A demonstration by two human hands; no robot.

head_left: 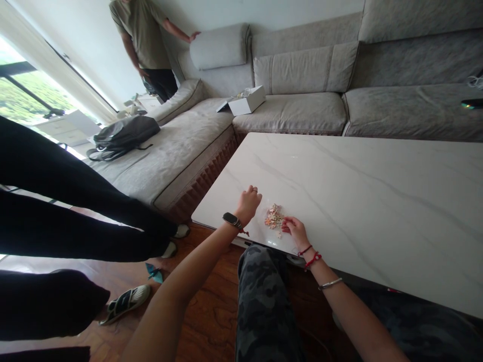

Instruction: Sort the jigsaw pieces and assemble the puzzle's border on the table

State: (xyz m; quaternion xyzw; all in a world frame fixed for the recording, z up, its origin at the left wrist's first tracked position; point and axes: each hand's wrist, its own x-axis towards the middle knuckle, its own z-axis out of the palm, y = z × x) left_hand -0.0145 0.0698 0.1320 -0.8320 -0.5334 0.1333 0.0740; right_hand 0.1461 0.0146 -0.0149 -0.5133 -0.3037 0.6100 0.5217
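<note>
On the marble desk (358, 201), a heap of colourful bits (273, 217) is flanked by a curled left grip (247, 205) and pressed-together right grip (296, 232), seemingly for easy reach.

The left hand (248, 205) wore a thin ring (255, 190) on one finger. Just behind that hand, a black smart band (232, 220) with a dark strap circled the wrist, with a red thread (245, 232) tied next to it. Behind the right hand (295, 232) came a thin dark-red cord (305, 250), then a thicker knotted red cord (313, 260), and farther along the forearm a slim silver bangle (330, 284). Below the hands were grey-and-black camouflage trousers (264, 306).
</note>
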